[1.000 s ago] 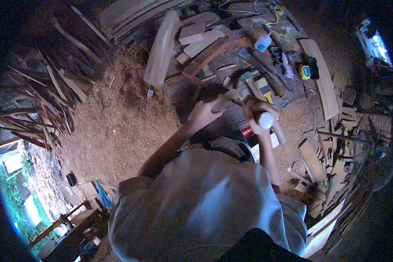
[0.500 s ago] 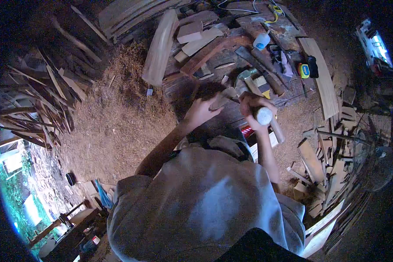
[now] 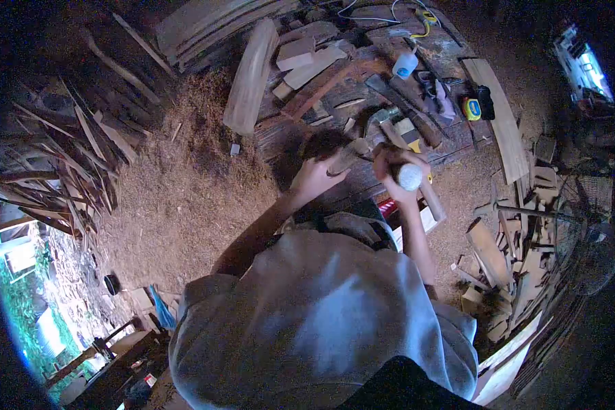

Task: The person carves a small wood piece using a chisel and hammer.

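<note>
My left hand [image 3: 316, 175] grips a short wooden piece [image 3: 347, 156], which points up and to the right near the front of the cluttered workbench [image 3: 362, 179]. Close beside it, my right hand [image 3: 389, 166] is closed around a tool with a round pale end [image 3: 410, 177] facing up at me; its kind is hard to make out. From beneath that hand a wooden handle [image 3: 432, 203] slants down to the right. Just beyond lie a hammer [image 3: 378, 121] with a curved metal head and a flat brush [image 3: 408, 132] with a yellow band.
Wood blocks and planks [image 3: 251, 78] cover the bench's left side. A white bottle [image 3: 404, 65], a yellow tape measure [image 3: 471, 108] and a long board [image 3: 500, 123] are farther right. Shavings [image 3: 178, 198] carpet the floor at left; offcuts [image 3: 488, 253] pile up at right.
Both hands keep nearly the same hold and place. The wooden piece in my left hand has tilted slightly, and the whole view has shifted a little.
</note>
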### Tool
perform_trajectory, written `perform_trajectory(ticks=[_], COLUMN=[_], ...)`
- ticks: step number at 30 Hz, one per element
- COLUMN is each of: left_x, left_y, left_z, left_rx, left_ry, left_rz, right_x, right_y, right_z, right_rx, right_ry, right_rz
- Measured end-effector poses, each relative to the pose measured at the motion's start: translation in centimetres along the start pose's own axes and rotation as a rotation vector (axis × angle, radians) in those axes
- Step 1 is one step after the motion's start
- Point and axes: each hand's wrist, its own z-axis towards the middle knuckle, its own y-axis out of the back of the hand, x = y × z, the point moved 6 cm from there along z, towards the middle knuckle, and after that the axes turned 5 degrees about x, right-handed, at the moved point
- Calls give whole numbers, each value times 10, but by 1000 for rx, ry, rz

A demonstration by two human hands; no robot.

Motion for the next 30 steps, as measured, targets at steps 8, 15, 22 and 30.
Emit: perform_trajectory(ticks=[8,15,22,30], left_x=[1,13,18,1], left_y=[-5,-6,-10,4], left_z=[0,8,9,10], left_rx=[-27,71,12,20], left_ry=[-130,27,-57,-34], left_rz=[-14,-49,-62,-50], right_x=[-74,-109,-111,-116], right_y=[-13,-19,-15,-26], right_z=[-57,-70,-69,-68], right_rx=[-31,-4,9,-31], right_ry=[-145,-157,-214,-199], right_rz=[-56,-82,-7,-71])
